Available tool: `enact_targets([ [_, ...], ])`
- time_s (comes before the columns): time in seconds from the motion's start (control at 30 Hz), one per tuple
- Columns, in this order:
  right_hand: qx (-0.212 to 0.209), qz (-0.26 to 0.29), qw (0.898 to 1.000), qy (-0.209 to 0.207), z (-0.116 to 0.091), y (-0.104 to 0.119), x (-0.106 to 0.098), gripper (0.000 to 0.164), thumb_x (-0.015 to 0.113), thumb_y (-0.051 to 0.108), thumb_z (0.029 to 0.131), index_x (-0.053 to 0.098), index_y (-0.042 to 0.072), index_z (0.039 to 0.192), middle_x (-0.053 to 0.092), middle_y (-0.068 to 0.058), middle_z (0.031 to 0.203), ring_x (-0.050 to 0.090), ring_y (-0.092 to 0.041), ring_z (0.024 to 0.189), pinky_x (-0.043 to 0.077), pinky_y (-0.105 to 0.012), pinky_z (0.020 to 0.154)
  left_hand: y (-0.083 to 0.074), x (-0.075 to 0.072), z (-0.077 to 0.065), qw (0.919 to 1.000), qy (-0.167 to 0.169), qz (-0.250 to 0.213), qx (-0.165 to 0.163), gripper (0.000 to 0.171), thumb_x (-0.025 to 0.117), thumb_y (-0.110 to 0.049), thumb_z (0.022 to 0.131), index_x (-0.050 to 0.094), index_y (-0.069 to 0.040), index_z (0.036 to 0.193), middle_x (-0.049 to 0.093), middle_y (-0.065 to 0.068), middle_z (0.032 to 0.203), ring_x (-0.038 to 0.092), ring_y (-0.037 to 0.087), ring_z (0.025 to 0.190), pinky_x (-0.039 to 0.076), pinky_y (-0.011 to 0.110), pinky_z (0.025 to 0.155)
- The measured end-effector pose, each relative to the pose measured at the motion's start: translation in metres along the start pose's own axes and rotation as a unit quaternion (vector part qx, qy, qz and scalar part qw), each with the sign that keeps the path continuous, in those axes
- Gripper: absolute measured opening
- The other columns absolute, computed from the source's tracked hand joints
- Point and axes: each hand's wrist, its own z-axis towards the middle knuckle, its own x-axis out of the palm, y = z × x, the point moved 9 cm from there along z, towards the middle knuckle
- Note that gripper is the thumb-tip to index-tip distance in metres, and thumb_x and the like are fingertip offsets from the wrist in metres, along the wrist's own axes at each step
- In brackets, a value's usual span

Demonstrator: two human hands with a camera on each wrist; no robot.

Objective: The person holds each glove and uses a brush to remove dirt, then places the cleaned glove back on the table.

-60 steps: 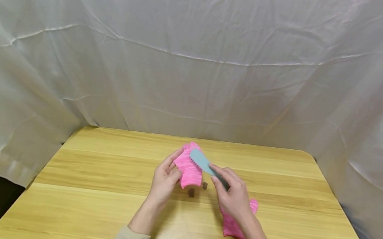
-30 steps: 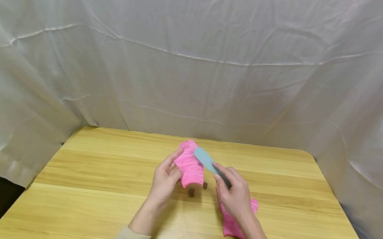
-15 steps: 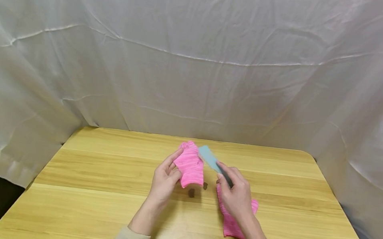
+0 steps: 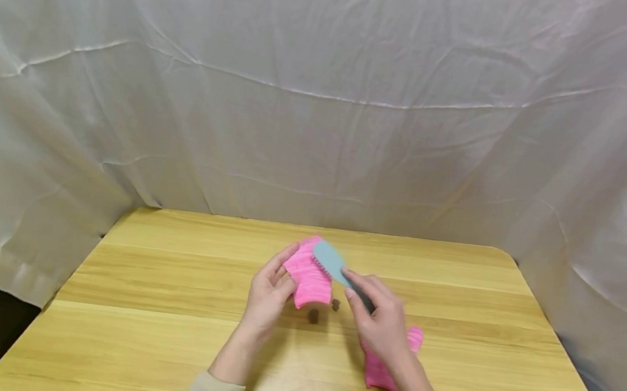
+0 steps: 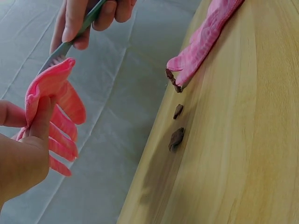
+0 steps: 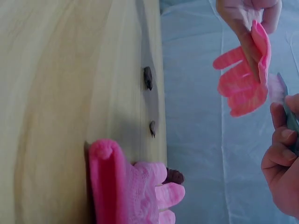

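Wrist views only: third irregular brown lump (image 5: 173,80) by near-right pink knit glove (image 5: 205,44) | left hand (image 4: 267,295) pinches raised pink knit glove (image 4: 310,277) | right hand (image 4: 383,317) grips blue-backed bristle brush (image 4: 330,260)

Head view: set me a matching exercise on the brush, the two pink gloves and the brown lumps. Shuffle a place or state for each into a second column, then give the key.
Column 1
1. Brush
2. Upper glove
3. Lower glove
4. Brown lumps

Column 2
A. on the tabletop, partly hidden by the right grip and wrist
B. pale blue, with its handle in the right grip
C. small and dark, lying on the wood
D. held up by the left grip

Pairs: 1-B, 2-D, 3-A, 4-C
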Motion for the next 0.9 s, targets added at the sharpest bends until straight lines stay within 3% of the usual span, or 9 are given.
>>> enact_targets([
  [0.2,0.003,-0.007,1.0,0.019,-0.003,0.0,0.007,0.04,0.07,-0.001,0.095,0.07,0.009,0.134,0.073,-0.007,0.112,0.054,-0.007,0.071,0.049,-0.021,0.057,0.002,0.001,0.0,1.0,0.006,0.003,-0.001,0.067,0.048,0.014,0.091,0.042,-0.001,0.156,0.051,0.026,0.152,0.066,0.022,0.113,0.059,0.021,0.081],
  [0.53,-0.008,-0.048,0.999,-0.012,-0.002,-0.002,0.001,0.042,0.074,-0.003,0.091,0.073,0.011,0.131,0.074,-0.004,0.109,0.051,-0.006,0.068,0.046,-0.021,0.055,0.001,0.003,0.001,0.9999,0.016,-0.001,0.006,0.068,0.046,0.016,0.091,0.042,-0.002,0.157,0.05,0.026,0.152,0.062,0.03,0.124,0.059,0.022,0.083],
  [0.9,-0.008,-0.056,0.998,-0.032,-0.002,-0.004,-0.003,0.042,0.074,-0.005,0.09,0.073,0.01,0.13,0.074,-0.005,0.104,0.049,-0.006,0.065,0.04,-0.015,0.052,0.0,0.005,0.0,0.9998,0.013,0.004,0.017,0.068,0.047,0.016,0.089,0.044,0.0,0.155,0.052,0.027,0.15,0.065,0.017,0.107,0.058,0.02,0.078],
])
